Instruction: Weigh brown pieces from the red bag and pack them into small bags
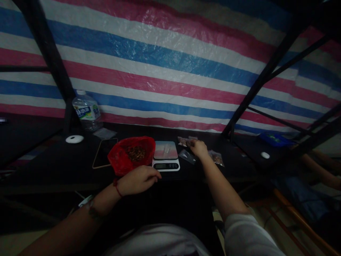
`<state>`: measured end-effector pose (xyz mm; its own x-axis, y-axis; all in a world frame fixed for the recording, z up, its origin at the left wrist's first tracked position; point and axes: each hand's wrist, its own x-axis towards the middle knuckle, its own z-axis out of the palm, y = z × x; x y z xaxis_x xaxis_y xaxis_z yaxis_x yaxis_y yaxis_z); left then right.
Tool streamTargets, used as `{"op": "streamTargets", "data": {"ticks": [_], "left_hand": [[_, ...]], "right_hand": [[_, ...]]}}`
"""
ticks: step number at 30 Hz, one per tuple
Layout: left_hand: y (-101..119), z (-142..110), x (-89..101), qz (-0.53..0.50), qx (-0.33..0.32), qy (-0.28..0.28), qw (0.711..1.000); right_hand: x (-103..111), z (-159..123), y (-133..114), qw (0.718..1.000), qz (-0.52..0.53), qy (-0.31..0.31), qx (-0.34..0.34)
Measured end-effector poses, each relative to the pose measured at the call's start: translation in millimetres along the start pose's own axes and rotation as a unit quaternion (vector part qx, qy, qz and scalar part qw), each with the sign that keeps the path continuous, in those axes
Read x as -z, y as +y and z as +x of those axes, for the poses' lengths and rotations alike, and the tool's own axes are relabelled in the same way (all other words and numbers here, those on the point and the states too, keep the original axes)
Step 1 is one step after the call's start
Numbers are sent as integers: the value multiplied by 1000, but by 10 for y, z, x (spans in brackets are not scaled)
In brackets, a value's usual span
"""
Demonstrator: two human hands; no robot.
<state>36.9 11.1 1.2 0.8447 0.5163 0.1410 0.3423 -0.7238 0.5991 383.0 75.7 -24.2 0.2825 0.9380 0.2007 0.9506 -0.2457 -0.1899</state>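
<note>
The right hand (pixel 199 148) reaches far forward at centre-right of the frame, arm stretched straight, its fingers curled down among small clear packets (pixel 185 142) on the dark counter (pixel 53 163); whether they have closed on one I cannot tell. The left hand (pixel 138 179) rests at the counter's near edge, lower centre, wrist bent, fingers loosely folded and holding nothing, just below a red bag (pixel 131 153) of brown bits. Between the hands stands a small scale (pixel 165 155). A water bottle (pixel 86 113) stands at upper left.
</note>
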Motion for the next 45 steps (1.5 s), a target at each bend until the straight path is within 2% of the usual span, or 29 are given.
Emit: {"op": "streamTargets", "data": {"ticks": [2,3,4,6,8,10,12,14,17,23,28,31,32,34,37,41,43,45], "left_hand": [[-62,15,-18,-59,15,30,998],[-94,24,-26,-98,32,52,993],[-122,32,-33,-140,53,79,986],[-159,49,-37,-221,97,134,961],[-167,63,-26,-287,121,179,933],[-158,71,-9,-329,121,205,914],[-147,68,9,-343,114,220,906],[-145,52,27,-332,117,226,908],[-151,16,55,-322,126,213,914],[-134,-20,97,-399,123,146,897],[-149,-52,113,-431,101,135,887],[-166,-71,117,-449,91,148,877],[-162,-73,118,-457,92,158,870],[-137,-70,118,-464,98,183,861],[-55,-50,100,-437,104,201,871],[83,-23,30,-358,103,168,913],[134,-19,-5,-316,87,158,931],[163,-24,-23,-293,73,152,941]], "right_hand": [[87,-20,-2,993,98,69,-21],[138,-45,-24,980,165,110,-29],[190,-82,-68,958,246,144,-31],[288,-201,-235,885,435,166,-23],[360,-379,-500,768,630,112,-22],[391,-599,-811,675,738,7,-15],[376,-824,-1091,620,780,-91,0],[326,-1010,-1281,601,785,-154,-4],[236,-1169,-1364,605,773,-192,-14],[203,-1211,-1249,624,751,-214,0],[266,-1192,-1204,588,759,-280,-22],[271,-1152,-1171,590,754,-284,-57],[267,-1141,-1165,598,752,-268,-74],[265,-1142,-1174,633,742,-203,-83],[291,-1235,-1238,713,691,-117,15],[355,-1455,-1343,793,559,-167,176],[380,-1528,-1365,826,498,-167,206],[404,-1547,-1356,844,465,-157,215]]}}
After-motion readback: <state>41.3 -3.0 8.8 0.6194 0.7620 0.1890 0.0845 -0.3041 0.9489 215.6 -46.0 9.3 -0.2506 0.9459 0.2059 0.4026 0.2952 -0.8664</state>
